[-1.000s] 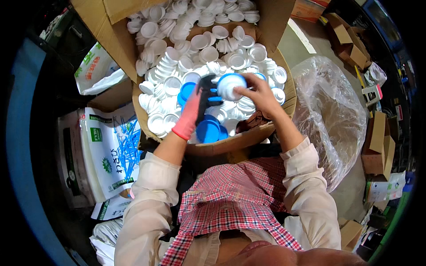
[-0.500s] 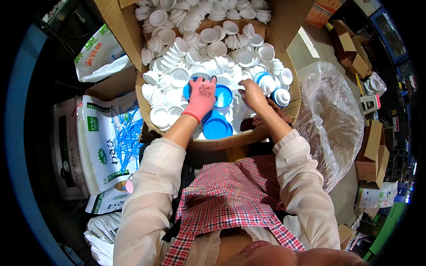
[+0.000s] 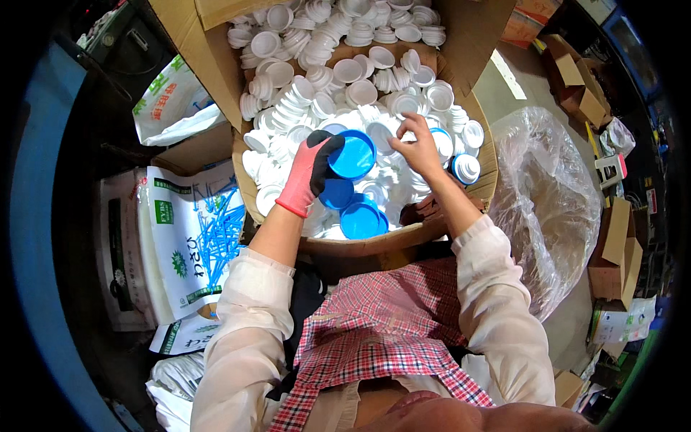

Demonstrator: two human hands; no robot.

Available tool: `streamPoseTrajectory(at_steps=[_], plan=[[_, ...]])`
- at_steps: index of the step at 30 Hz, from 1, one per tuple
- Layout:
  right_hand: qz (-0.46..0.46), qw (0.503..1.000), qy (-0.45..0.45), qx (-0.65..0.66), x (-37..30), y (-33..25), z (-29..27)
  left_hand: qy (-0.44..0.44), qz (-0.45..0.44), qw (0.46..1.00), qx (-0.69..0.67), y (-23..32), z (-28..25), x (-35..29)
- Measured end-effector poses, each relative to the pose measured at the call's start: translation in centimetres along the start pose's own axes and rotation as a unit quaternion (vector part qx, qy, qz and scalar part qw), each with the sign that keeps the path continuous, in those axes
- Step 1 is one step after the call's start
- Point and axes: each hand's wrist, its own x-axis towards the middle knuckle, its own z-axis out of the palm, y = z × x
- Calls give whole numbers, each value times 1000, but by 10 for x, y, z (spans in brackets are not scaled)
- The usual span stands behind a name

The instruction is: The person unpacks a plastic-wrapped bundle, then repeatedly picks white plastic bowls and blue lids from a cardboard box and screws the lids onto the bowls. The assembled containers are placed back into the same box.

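Observation:
My left hand (image 3: 311,170), in a pink glove with black fingers, grips a round blue lid (image 3: 352,154) by its left edge, its hollow side up. My right hand (image 3: 419,146) is bare; its thumb and fingertips meet the edge of a tilted white cap (image 3: 379,137) just right of the blue lid. Beneath both hands lies a heap of white caps (image 3: 309,108) in a large cardboard box. More blue lids (image 3: 360,220) rest near the box's front edge. At the right, stacked white caps with a blue rim (image 3: 466,168) lie on the heap.
The cardboard box (image 3: 403,240) has raised flaps at the back. To its left, thin blue plastic strips (image 3: 220,234) lie on a printed white sack (image 3: 169,245). A clear plastic bag (image 3: 547,209) stands at the right, with open cartons (image 3: 615,248) beyond it.
My left hand has lifted a blue lid from the heap and turned it toward the right hand. My right hand has risen slightly beside it. The whole view has shifted a little.

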Motion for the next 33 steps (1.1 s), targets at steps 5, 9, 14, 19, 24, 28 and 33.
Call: streamPoseTrajectory(at_steps=[5,9,14,19,24,28,33], plan=[[244,810,-169,506,-12,-57,-37,-101,222,960,134,-27,3,8],[241,797,-54,551,-13,-58,-64,-122,58,980,-148,-13,18,-4],[224,784,-76,574,-25,-58,-80,-183,73,949,-245,-12,14,-9],[203,808,-97,545,-31,-64,-84,-220,139,957,-130,-20,10,1],[181,799,-136,557,-34,-68,-80,24,488,562,667,-2,34,-12],[196,784,-123,576,-34,-75,-80,-83,334,858,381,-3,50,-9],[167,819,-104,539,-31,-73,-82,9,411,802,434,-26,23,15]])
